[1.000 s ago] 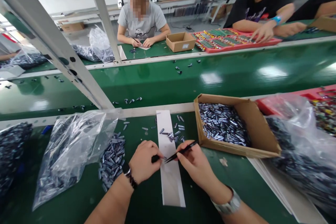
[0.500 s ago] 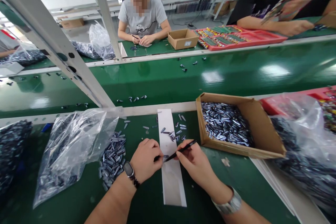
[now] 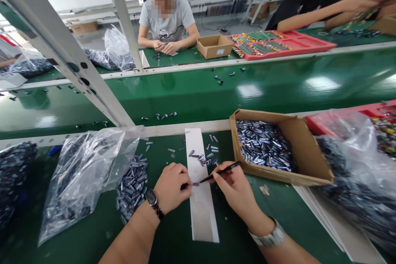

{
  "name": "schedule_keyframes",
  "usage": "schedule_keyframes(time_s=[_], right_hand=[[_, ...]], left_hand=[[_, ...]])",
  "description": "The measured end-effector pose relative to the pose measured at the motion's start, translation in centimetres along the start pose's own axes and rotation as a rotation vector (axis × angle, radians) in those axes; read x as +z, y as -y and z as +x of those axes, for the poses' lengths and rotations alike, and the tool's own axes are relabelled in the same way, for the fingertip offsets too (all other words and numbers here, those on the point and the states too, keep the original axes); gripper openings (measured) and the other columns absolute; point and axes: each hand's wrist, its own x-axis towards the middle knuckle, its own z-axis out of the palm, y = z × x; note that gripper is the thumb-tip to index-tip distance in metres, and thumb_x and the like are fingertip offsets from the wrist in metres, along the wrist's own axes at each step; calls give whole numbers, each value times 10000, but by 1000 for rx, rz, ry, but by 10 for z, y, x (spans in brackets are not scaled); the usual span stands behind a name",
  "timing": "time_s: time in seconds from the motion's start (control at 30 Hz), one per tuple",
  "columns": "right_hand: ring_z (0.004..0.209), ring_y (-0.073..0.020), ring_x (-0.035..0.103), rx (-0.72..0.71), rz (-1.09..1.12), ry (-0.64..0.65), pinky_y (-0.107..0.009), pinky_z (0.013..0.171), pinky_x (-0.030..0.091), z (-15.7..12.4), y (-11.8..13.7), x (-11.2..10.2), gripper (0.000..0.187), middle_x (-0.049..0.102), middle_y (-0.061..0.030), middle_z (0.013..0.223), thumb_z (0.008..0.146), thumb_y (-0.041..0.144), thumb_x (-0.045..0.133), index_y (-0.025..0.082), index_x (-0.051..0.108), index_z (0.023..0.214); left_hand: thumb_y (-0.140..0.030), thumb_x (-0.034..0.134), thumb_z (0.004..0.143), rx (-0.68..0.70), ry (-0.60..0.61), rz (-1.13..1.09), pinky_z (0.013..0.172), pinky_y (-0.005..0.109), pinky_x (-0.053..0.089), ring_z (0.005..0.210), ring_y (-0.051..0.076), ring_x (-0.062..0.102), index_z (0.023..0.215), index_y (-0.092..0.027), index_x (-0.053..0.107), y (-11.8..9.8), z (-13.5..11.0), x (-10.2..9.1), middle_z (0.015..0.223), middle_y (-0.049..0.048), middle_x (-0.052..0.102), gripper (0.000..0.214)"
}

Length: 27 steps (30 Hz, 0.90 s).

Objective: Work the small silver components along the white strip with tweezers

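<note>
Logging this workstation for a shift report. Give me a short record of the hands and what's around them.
Left hand: curled above the white paper strip; any held item is too small to tell
Right hand: holds black tweezers, tips near the left hand
Right of hands: cardboard box filled with small metal cylinders
Left of hands: loose metal cylinders beside a clear plastic bag
</note>
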Motion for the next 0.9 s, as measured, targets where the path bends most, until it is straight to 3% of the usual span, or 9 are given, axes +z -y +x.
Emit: schedule_keyframes(time_s=[0.67,0.9], right_hand=[[769,-328,896,-19,-70,51,-529,807,838,0,2,-4,659,858,-40,922,933,859,1069,367,644,1039],[775,-326,898,-11,-68,45,-529,814,841,-2,0,-3,655,867,-50,933,931,852,1068,365,641,1034]], left_hand=[[-68,887,1003,8,-9,5,1068,426,666,1083,274,794,992,-281,976,0,-1,-1,1129,58,858,232],[-83,860,1103,56,54,103,1072,437,659,1167,292,790,1230,-345,1028,-1,-3,-5,1216,65,861,337]])
